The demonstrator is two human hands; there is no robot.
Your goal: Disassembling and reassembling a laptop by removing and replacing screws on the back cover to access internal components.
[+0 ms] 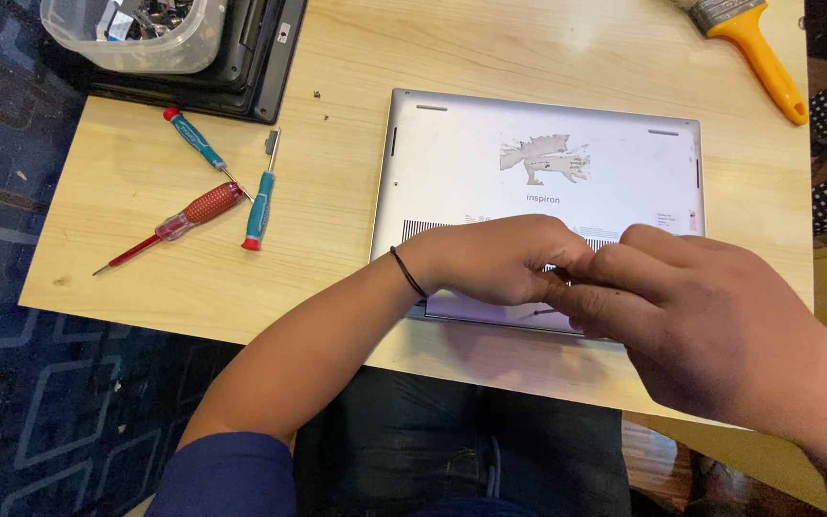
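across the middle of the view lies a light wooden table point(337, 230), its near edge just above the person's lap. on its right half rests a silver laptop point(490, 172), turned bottom side up, with a torn sticker patch at its centre and a vent grille running along its near part. at the far left corner of the table sits a dark laptop point(251, 72) with a clear plastic tub point(136, 43) of small parts standing on it. at the far right corner lies a paintbrush point(758, 43) with a yellow handle.

both hands meet over the near edge of the silver laptop. the left hand point(495, 258), a black band on its wrist, rests on the casing with its fingers curled in together. the right hand point(701, 316) comes in from the right, its fingers pinched together on a thin dark tool point(540, 312) whose tip touches the casing; just what the tool is cannot be told.

left of the silver laptop lie three screwdrivers: a red-handled screwdriver point(193, 213) nearest, a teal-handled screwdriver point(260, 206) just beside it, and a second teal screwdriver point(193, 139) further off.
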